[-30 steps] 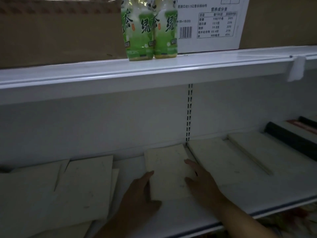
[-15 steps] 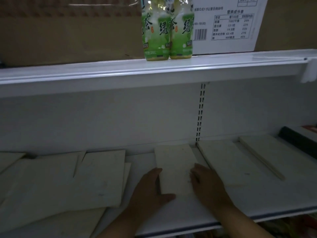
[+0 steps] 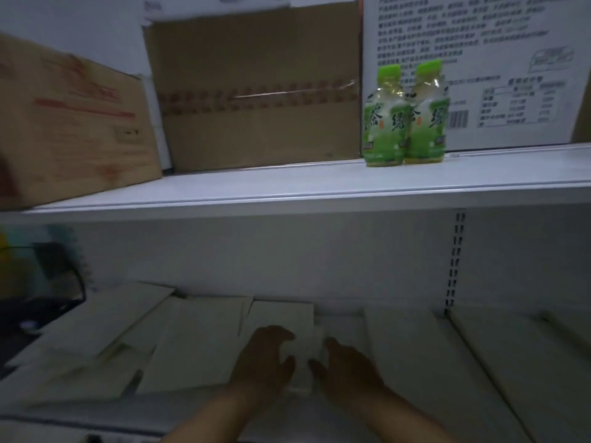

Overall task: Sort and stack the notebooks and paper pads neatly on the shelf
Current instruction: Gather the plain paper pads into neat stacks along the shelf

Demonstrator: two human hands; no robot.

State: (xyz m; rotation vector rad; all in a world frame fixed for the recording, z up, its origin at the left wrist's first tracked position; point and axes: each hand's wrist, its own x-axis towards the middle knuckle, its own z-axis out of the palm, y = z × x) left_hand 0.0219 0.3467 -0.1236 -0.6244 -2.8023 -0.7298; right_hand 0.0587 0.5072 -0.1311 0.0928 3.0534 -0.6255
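Both hands have slid the pad [image 3: 302,346] leftward along the shelf [image 3: 342,324]: half a second ago it lay just left of the slotted upright [image 3: 455,260], and it is now well apart from that upright, up against the pile [image 3: 192,343] of pale pads on the left part of the shelf. The head view has also swung up and to the left, so the upper shelf [image 3: 287,187] and what it carries fill the top half.

Seen from the head, the left hand [image 3: 263,359] has its fingers curled over the pad's left edge with the thumb below, gripping it. The right hand [image 3: 347,366] is bent round the pad's right edge in the same way, though blur hides the fingertips. The pad sits between the two hands near the front edge of the shelf, and its far left corner overlaps or touches the pile; which of the two cannot be told. To the right a larger pad [image 3: 409,362] lies flat, and past the upright another [image 3: 511,372] lies toward the right end of the shelf.

On the upper shelf two green bottles [image 3: 382,123] stand upright, touching each other, near its front edge. Behind them is a white printed box [image 3: 495,59], beside it a brown box [image 3: 256,91], and at the left end a tan box [image 3: 70,129].
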